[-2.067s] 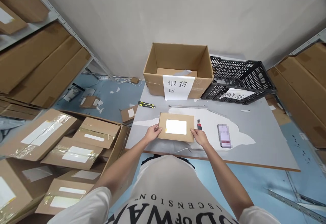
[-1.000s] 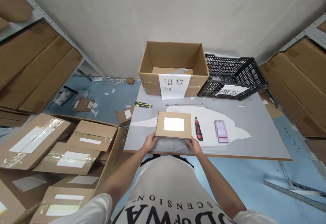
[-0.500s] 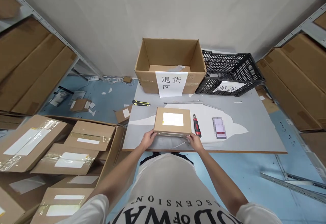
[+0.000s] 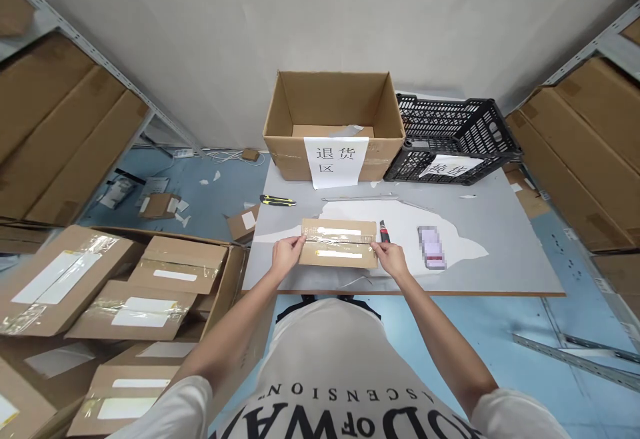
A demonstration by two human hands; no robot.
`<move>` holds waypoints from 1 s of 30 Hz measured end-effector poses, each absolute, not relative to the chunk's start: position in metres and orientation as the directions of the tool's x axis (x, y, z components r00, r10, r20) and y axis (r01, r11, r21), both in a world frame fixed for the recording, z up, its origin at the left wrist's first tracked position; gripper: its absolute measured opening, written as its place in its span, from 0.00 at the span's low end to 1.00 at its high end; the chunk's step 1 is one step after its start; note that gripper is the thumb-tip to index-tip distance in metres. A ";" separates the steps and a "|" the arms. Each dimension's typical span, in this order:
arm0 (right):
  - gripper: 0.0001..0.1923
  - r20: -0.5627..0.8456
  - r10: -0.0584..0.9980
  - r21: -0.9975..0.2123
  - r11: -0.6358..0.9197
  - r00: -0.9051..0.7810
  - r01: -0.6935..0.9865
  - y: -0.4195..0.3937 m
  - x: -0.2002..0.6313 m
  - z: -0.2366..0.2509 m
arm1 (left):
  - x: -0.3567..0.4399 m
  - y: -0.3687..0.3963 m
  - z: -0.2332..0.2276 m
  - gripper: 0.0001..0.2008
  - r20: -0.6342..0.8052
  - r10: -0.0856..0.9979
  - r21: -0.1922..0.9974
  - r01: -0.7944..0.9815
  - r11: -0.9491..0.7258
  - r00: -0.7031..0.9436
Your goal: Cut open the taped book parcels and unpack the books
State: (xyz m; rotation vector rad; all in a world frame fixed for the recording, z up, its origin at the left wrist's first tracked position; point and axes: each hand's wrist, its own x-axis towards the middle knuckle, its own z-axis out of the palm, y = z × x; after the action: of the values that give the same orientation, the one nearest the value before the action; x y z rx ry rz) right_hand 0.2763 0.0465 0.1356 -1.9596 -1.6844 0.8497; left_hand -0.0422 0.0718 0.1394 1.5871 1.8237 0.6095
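A small taped cardboard parcel (image 4: 339,244) stands tilted up on the grey table (image 4: 500,252), its taped side facing me and clear tape running across it. My left hand (image 4: 285,254) grips its left end and my right hand (image 4: 391,258) grips its right end. A red utility knife (image 4: 383,229) lies just behind my right hand, partly hidden by the parcel. A pixelated phone-sized item (image 4: 431,251) lies on the table to the right.
An open cardboard box (image 4: 334,96) with a paper sign and a black plastic crate (image 4: 453,136) stand at the table's back. A yellow-black cutter (image 4: 277,200) lies at the table's left. A large carton of taped parcels (image 4: 150,292) sits at my left. Shelves with cardboard flank both sides.
The parcel lay flat with its white label up; both hands have tipped it up so its taped side now faces me. It now hides most of the red knife.
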 end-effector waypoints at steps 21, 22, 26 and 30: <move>0.29 -0.261 0.955 -0.755 -0.295 0.144 0.586 0.044 0.276 0.109 | -0.060 0.068 0.100 0.26 -0.279 0.960 0.921 0.293 0.258 0.032; 0.29 -0.262 0.953 -0.760 -0.300 0.150 0.577 0.044 0.275 0.108 | -0.060 0.068 0.099 0.26 -0.282 0.959 0.922 0.284 0.263 0.029; 0.29 -0.282 0.942 -0.819 -0.336 0.183 0.466 0.041 0.275 0.101 | -0.062 0.065 0.091 0.29 -0.301 0.953 0.929 0.234 0.287 0.027; 0.31 -0.299 0.917 -0.889 -0.369 0.265 0.273 0.029 0.278 0.085 | -0.065 0.057 0.076 0.30 -0.322 0.946 0.933 0.174 0.314 0.021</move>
State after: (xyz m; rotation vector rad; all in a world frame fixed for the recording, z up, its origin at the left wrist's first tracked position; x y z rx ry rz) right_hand 0.2779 0.0291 0.0854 -1.8055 -1.0837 1.1154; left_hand -0.0651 0.0575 0.0761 1.1042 1.4300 0.8454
